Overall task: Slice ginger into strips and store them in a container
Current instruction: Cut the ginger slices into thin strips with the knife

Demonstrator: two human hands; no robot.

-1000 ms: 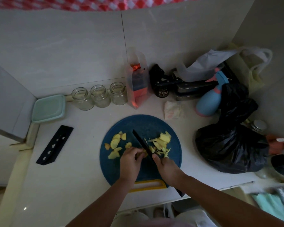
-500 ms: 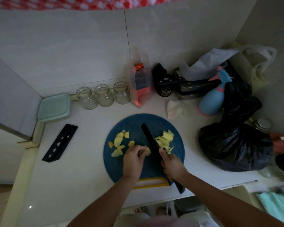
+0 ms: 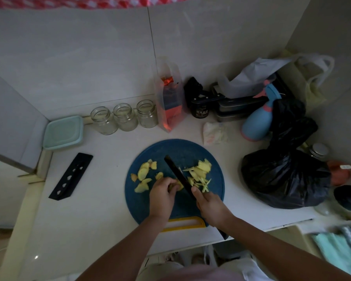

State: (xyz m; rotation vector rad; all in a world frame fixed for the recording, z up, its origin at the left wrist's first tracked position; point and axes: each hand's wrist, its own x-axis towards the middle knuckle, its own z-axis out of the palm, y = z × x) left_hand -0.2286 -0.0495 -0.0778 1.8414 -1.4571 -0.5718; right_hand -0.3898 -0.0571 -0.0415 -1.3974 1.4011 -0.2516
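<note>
Ginger cut on the blue board [image 3: 182, 151].
Left hand [image 3: 161, 196] pinched a ginger piece [image 3: 176, 185]; right hand [image 3: 210, 205] gripped the black knife [image 3: 178, 175].

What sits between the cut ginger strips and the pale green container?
The knife, the left hand and the unsliced ginger pieces lie between the strips and the container. Past the board, nothing visible does.

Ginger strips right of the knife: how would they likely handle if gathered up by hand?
The ginger strips look thin and loose, so probably light and apt to scatter rather than lift together. Fresh-cut, they may cling to the knife or the blue board.
</note>
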